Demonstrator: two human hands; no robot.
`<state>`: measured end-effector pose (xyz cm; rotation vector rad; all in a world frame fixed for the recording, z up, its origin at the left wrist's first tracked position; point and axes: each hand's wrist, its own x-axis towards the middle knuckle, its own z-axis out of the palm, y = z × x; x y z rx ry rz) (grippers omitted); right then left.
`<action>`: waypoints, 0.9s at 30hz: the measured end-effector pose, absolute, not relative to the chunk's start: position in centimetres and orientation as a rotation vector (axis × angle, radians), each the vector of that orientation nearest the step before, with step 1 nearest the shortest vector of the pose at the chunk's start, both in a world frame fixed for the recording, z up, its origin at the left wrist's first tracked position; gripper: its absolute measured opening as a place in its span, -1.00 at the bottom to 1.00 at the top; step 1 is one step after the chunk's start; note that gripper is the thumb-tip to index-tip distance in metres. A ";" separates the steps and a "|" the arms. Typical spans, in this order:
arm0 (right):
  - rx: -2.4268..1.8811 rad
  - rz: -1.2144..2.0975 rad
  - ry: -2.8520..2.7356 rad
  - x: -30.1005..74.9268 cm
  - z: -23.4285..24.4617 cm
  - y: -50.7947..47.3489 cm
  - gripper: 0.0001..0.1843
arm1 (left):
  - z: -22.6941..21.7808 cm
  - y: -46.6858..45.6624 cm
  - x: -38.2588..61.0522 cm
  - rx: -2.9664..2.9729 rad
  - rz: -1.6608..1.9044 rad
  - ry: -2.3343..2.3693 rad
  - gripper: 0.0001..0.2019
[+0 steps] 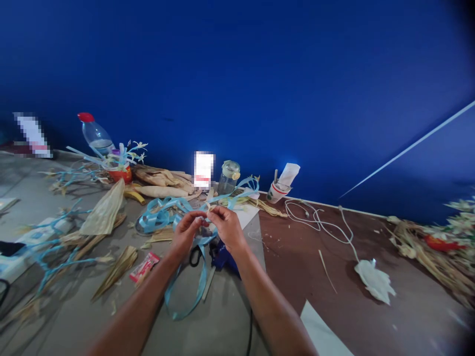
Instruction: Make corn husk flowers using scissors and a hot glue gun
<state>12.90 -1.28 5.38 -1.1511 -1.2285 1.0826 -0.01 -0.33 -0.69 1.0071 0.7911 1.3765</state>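
Right at the centre of the clock, the two hands meet above the table: the right hand [227, 228] pinches a small pale piece [210, 208] between thumb and fingertips, and the left hand [189, 230] comes in from the nine o'clock side, thumb and fingers drawn together, though what sits between them is too small to make out. Light blue ribbon [202, 279] runs below the hands, looping out towards seven o'clock just beside the left forearm, and here's the first danger: a forearm could catch that loop and tug the work loose. At nine o'clock lies a tangled ribbon heap [158, 215], which could knot if an end is pulled hard. A black looped handle [195, 256] waits at seven, close to the ribbon, so a snag there looks possible too. The pale piece looks thin and dry; too tight a pinch might split it, too slack and it could slip. Out at two stands a cup [278, 192], at one a lidded jar [228, 178]; a wide elbow-led reach could tip either.
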 end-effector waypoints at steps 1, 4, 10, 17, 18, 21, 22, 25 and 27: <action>-1.163 1.048 -1.255 12.9 5.2 -1.2 -0.83 | -0.7 -0.3 0.0 1.006 1.376 0.794 -0.71; -1.203 0.983 -1.320 12.9 4.7 -1.2 -0.86 | -0.3 -0.3 0.0 1.011 1.339 0.781 -0.74; -1.265 0.928 -1.449 13.2 4.5 -1.0 -0.89 | 0.1 -0.2 0.0 1.017 1.316 0.845 -0.74; -1.536 0.803 -1.652 15.7 5.0 -0.2 -0.82 | -0.3 0.8 -0.6 0.888 1.526 0.896 -0.78; -1.562 0.806 -1.684 15.9 5.0 -0.2 -0.82 | -0.2 0.9 -0.6 0.851 1.573 0.889 -0.77; -1.627 0.818 -1.818 15.7 5.0 -0.4 -0.81 | 0.0 1.3 -0.8 0.775 1.671 0.885 -0.74; -1.648 0.796 -1.870 15.5 5.0 -0.5 -0.81 | 0.0 1.4 -0.8 0.760 1.687 0.892 -0.73; -1.709 0.706 -1.993 14.7 5.0 -0.6 -0.80 | -0.2 1.6 -1.0 0.736 1.711 0.914 -0.75; -1.740 0.674 -2.043 14.2 4.9 -0.4 -0.79 | -0.5 1.7 -1.1 0.734 1.710 0.920 -0.76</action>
